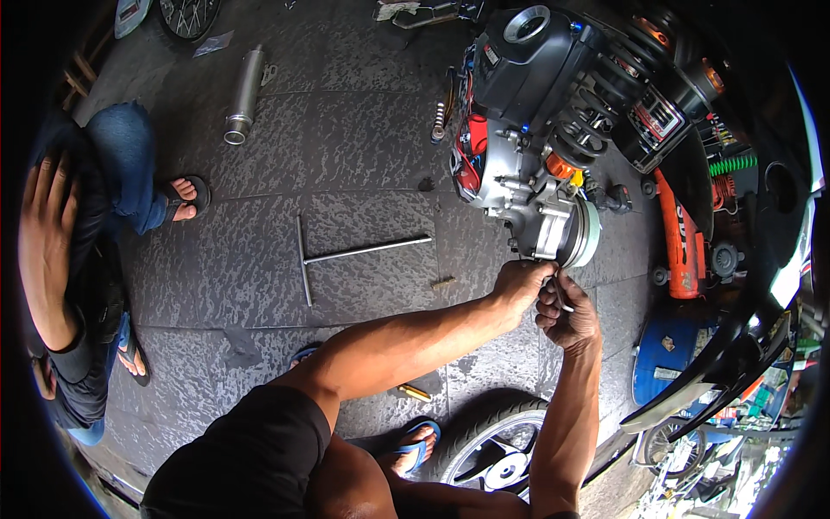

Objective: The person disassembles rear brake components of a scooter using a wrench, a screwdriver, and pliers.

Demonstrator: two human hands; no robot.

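Observation:
At the lower end of a scooter engine (506, 177), my left hand (526, 281) is pinched just under a round housing with a pale green rim (588, 233); what its fingertips grip is hidden. My right hand (569, 318) is closed around a thin metal tool (561, 297) that points up toward the same spot, close against the left fingers. A coil shock absorber with an orange collar (581, 117) runs along the engine's right side. On the tiles left of my hands lie a metal T-handle wrench (367, 248) and a small brass-coloured piece (443, 282).
A silver exhaust canister (245, 95) lies upper left. Another person (65, 285) sits at the left edge. A loose wheel (497, 450) and a yellow tool (414, 391) lie below my arms. An orange jack (681, 264), blue container (661, 355) and black bodywork (752, 303) crowd the right.

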